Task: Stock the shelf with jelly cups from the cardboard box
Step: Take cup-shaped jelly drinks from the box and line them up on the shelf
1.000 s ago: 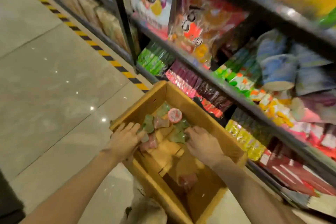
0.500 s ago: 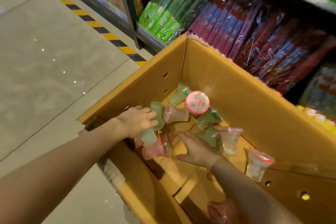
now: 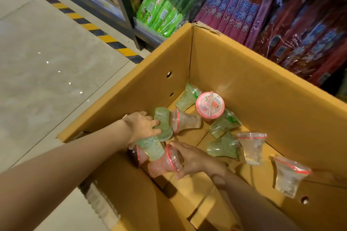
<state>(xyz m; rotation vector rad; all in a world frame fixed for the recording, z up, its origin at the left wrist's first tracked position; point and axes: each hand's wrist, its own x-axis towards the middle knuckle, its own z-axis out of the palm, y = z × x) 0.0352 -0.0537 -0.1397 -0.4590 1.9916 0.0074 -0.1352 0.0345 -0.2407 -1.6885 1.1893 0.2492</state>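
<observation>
Both hands are down inside the cardboard box (image 3: 216, 58), and each has taken up more than it had half a second ago. The left hand (image 3: 142, 127) is curled round a green jelly cup (image 3: 163, 124) and seems to press a second green cup (image 3: 150, 149) under its palm; a clear cup (image 3: 185, 121) lies touching the first. The right hand (image 3: 195, 159), which lay flat on the box floor before, now wraps its fingers and thumb round a pink-rimmed cup (image 3: 165, 163) lying on its side. Likely reading: the gathering step is nearly done and a lift toward the shelf comes next; none of these cups has left the box yet. About seven cups remain loose on the box floor: a lidded pink cup (image 3: 210, 105) standing upright, green ones beside and below it, and two clear cups (image 3: 251, 148) nearer the right wall. View has dipped closer to the box than a second ago, so the upper shelves are out of frame. Behind the box, the bottom shelf holds green packets (image 3: 161, 13) and purple-red packets (image 3: 234, 11). Pale tiled floor (image 3: 47, 62) at left, yellow-and-black striped tape (image 3: 90, 26) along the shelf base. Dim, warm lighting.
</observation>
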